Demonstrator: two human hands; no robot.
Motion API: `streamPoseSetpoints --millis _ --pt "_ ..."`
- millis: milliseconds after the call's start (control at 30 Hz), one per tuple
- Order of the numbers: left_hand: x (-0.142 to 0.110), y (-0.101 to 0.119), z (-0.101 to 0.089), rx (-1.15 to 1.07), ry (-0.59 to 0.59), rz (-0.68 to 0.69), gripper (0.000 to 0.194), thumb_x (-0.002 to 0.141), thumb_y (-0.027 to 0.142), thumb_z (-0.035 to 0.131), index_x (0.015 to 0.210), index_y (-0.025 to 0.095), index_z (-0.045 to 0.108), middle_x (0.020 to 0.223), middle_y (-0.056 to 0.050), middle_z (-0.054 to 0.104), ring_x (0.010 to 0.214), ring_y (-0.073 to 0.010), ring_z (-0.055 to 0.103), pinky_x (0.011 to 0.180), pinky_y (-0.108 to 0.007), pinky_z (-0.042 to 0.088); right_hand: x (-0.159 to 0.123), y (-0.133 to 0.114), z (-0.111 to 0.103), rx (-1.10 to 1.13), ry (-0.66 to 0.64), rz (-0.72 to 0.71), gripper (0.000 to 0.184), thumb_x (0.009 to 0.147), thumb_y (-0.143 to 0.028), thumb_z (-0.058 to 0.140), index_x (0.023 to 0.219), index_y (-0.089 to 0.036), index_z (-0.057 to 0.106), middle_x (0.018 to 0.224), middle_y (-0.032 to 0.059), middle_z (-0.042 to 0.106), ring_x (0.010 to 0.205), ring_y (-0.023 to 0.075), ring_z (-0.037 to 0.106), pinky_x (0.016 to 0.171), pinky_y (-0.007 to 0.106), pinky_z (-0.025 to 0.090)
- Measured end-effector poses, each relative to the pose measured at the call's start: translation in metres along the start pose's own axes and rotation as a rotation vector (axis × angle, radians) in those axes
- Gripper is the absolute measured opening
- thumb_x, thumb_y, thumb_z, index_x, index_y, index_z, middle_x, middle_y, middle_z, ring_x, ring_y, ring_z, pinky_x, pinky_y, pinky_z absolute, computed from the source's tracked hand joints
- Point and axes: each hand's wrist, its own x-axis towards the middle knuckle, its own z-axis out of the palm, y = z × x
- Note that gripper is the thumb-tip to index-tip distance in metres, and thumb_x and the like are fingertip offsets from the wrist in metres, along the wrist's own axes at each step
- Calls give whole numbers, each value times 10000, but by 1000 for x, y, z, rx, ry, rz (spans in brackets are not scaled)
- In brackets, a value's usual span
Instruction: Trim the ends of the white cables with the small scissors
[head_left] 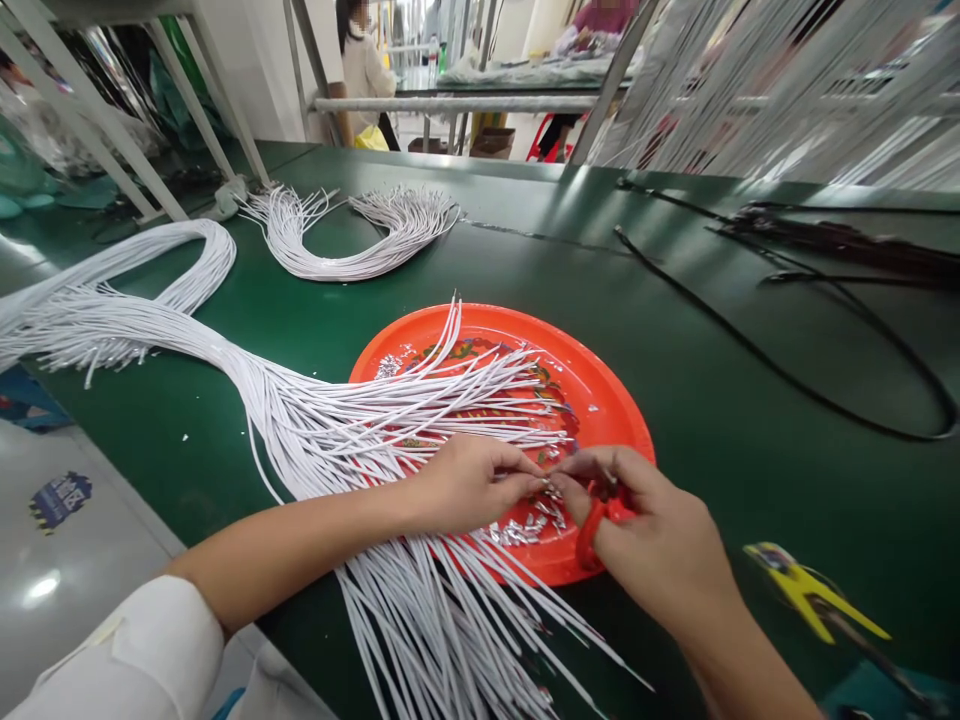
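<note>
My left hand (469, 485) reaches across a thick bundle of white cords (322, 410) and pinches the end of one cord over an orange-red plate (630, 410). Fingertip to fingertip with it, my right hand (660, 530) is closed, with red-handled scissors (591, 535) hooked in its fingers. Their blades are mostly hidden, and I cannot make out the tiny piece between the fingertips. Small silver bits (525, 528) lie on the plate below my hands. Many cord ends fan out over the plate and towards the near table edge.
On the green table (712, 400), a curved white cord bundle (337, 265) lies behind, another loop (202, 250) at left. Black cords (847, 400) stretch along the right. A yellow-handled tool (814, 590) rests at lower right. Metal frame posts (611, 80) rise behind; people are farther back.
</note>
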Motion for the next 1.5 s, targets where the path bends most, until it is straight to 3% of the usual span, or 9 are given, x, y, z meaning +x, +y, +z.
streamPoseSetpoints --millis 167,300,467,600,867,967,1133,1300,1500 --pt "-5 -4 4 295 -38 191 256 865 205 406 905 158 655 799 -44 656 734 -138 552 685 -237 407 1 3 -3 -84 -186 59 91 691 -309 543 738 -231 544 651 1 606 540 166 542 485 273 405" --pt "-7 -12 9 457 -12 320 250 855 180 401 894 157 646 831 -58 636 744 -149 542 684 -250 399 4 3 -2 204 -295 208 135 667 -313 607 691 -216 516 641 -11 550 584 148 519 532 264 449" --pt "-8 -11 7 453 12 414 286 848 136 387 971 187 641 894 -54 654 792 -152 567 756 -268 403 10 -10 -7 514 -293 407 311 491 -344 768 614 -196 523 585 -30 503 571 124 489 520 244 454" --pt "-6 -7 2 261 43 403 265 874 211 393 918 162 650 846 -64 658 770 -131 576 739 -233 431 11 -16 -10 669 -286 522 386 426 -345 806 635 -189 521 569 -36 510 484 99 460 431 224 407" --pt "-7 -1 -1 68 221 231 188 829 221 497 829 136 665 719 -46 646 667 -114 563 672 -217 431 5 -11 6 1053 -260 685 404 512 -270 786 732 -206 454 494 -78 459 421 67 399 424 218 404" --pt "-6 0 0 -24 235 142 185 821 234 506 816 135 664 724 -39 645 661 -106 560 661 -214 430 5 -11 13 995 -154 652 411 519 -281 785 761 -203 463 507 -66 504 419 78 442 425 223 421" --pt "-1 -2 2 -300 216 -72 242 803 326 524 830 118 644 659 -14 603 557 -79 514 552 -199 420 1 -8 24 864 205 436 358 568 -272 764 811 -214 508 623 -55 568 594 124 600 557 247 507" --pt "1 -4 2 -470 161 -152 249 789 335 531 828 109 627 632 -3 583 515 -67 505 499 -185 412 -5 -12 29 603 269 211 289 615 -269 736 808 -209 530 788 10 649 692 145 618 635 292 518" --pt "0 -2 2 -477 154 -144 220 773 311 548 817 110 627 652 -5 603 504 -53 489 506 -178 417 -6 -15 32 437 367 244 281 615 -305 733 797 -192 549 725 4 633 627 125 597 591 259 502"
